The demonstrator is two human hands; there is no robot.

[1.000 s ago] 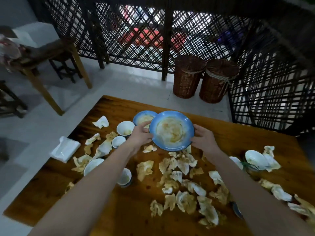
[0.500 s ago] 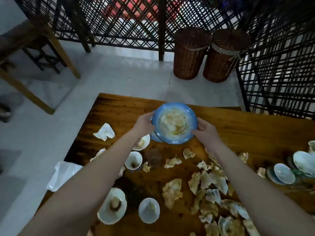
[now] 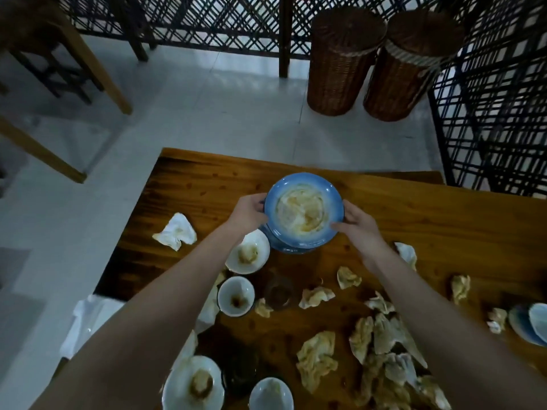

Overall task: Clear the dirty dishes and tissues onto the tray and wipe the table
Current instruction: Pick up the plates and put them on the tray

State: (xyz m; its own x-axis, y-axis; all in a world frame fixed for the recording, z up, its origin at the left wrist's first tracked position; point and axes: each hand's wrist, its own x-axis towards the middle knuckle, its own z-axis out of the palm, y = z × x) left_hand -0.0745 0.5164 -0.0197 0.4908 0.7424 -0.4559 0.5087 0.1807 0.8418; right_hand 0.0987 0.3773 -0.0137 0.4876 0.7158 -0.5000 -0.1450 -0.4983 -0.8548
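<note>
We hold the smeared blue plate [image 3: 305, 211] by opposite rims. Our left hand [image 3: 247, 214] curls its fingers round the left edge, and our right hand [image 3: 356, 226] clamps the right edge. It sits over a second blue plate [image 3: 284, 249] at the far middle of the wooden table [image 3: 207, 187]. Whether the two touch, we cannot tell. Dirty bowls [image 3: 248, 255] and crumpled tissues [image 3: 316, 355] lie nearer.

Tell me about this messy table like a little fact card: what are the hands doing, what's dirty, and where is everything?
left hand: holds the left rim of the top blue plate
right hand: holds the right rim of that plate
top blue plate: smeared with food, just over a second blue plate; touching or not, cannot tell
white bowls: dirty, beside the left forearm
tissues: crumpled, stained, scattered on the wooden table
tray: not in view
floor: two wicker baskets
</note>
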